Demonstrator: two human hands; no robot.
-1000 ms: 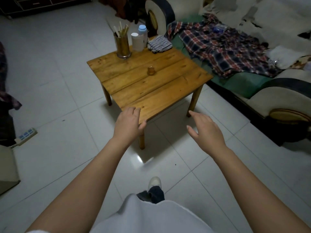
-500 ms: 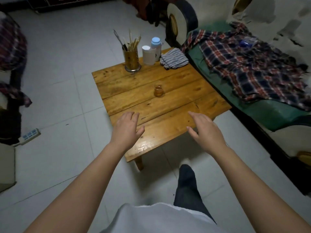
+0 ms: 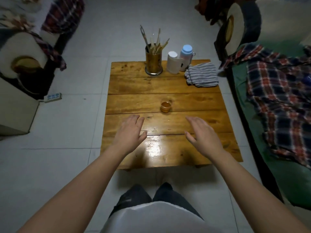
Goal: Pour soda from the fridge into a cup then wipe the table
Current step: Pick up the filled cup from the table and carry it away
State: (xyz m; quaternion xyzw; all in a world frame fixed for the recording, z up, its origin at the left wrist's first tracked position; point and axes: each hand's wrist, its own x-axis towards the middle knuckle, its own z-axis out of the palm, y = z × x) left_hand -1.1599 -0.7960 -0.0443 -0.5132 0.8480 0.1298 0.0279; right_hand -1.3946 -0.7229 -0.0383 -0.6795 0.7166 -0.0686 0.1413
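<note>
Near the middle of the tabletop (image 3: 134, 84) stands the small cup (image 3: 166, 107), amber inside, with the striped cloth (image 3: 202, 76) at the far right corner, and the left hand (image 3: 130, 133) and right hand (image 3: 202, 134), both spread and empty, could tip it in reaching past.

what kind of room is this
Most likely a home living room. A low wooden table stands on a pale tiled floor, a sofa draped with a plaid shirt runs along its right side, and everyday clutter sits on the table: a small glass cup and a striped cloth.
</note>
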